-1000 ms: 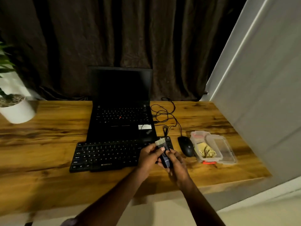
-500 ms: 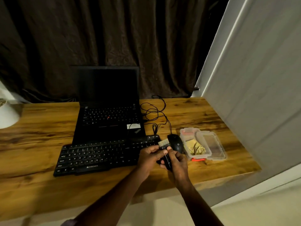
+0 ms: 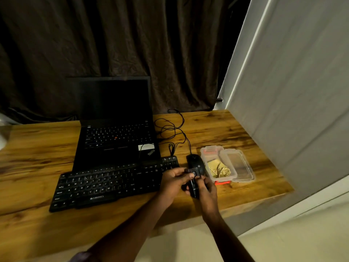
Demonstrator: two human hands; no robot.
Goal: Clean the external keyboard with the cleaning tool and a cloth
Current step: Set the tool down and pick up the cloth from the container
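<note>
A black external keyboard (image 3: 111, 184) lies on the wooden desk (image 3: 222, 133) in front of a laptop. Both my hands hold a dark, slim cleaning tool (image 3: 194, 183) just off the keyboard's right end. My left hand (image 3: 174, 181) pinches the tool's top end, and my right hand (image 3: 204, 188) grips its lower body. The pale bristles seen before are hidden now. A yellowish cloth (image 3: 219, 169) lies crumpled in an open clear plastic box (image 3: 214, 149) to the right.
An open black laptop (image 3: 115, 133) stands behind the keyboard. A black wired mouse (image 3: 195, 162) sits right behind the tool, its cable (image 3: 170, 129) coiled behind. The box lid (image 3: 238, 167) lies beside the box. A grey wall panel (image 3: 294, 91) borders the right side.
The camera has swung right, so the plant pot has left the view. The tool's pale bristle head, visible before, no longer shows; my left fingers now sit over the tool's top.
</note>
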